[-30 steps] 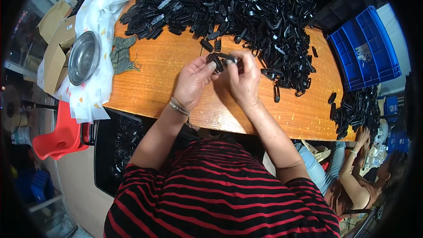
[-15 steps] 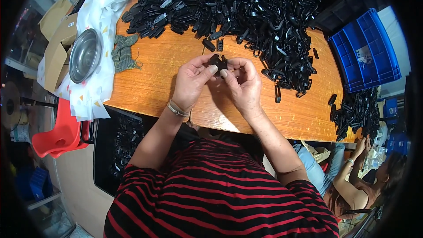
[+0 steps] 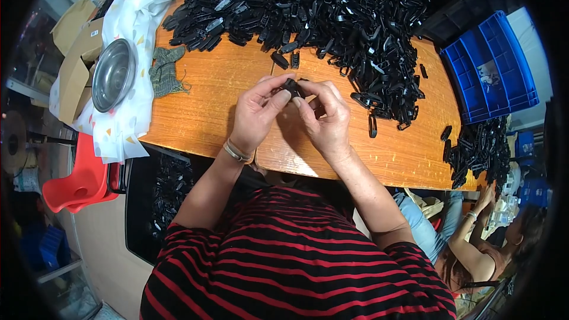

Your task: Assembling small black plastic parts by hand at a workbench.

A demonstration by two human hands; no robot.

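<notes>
My left hand (image 3: 256, 109), with a band at its wrist, and my right hand (image 3: 327, 112) meet over the near part of the wooden table (image 3: 219, 89). Between their fingertips is a small black plastic part (image 3: 291, 86), pinched from both sides. Fingers cover much of it, so whether it is one piece or two pressed together cannot be made out. Just beyond my fingers lie two loose black plastic pieces (image 3: 294, 60). A large heap of similar black plastic pieces (image 3: 308, 9) spreads across the far side and down to the right.
A blue crate (image 3: 489, 71) leans at the right, above a smaller black pile (image 3: 483, 151). At the left are a grey-green knitted cloth (image 3: 168, 71), a metal bowl (image 3: 114, 76) on patterned white sheeting and a red chair (image 3: 80, 181). Another person (image 3: 474, 255) sits at lower right.
My fingertips have drawn closer together around the black part, and its upper ends stick out less. My right fingers are more curled. Both forearms stay nearly in place.
</notes>
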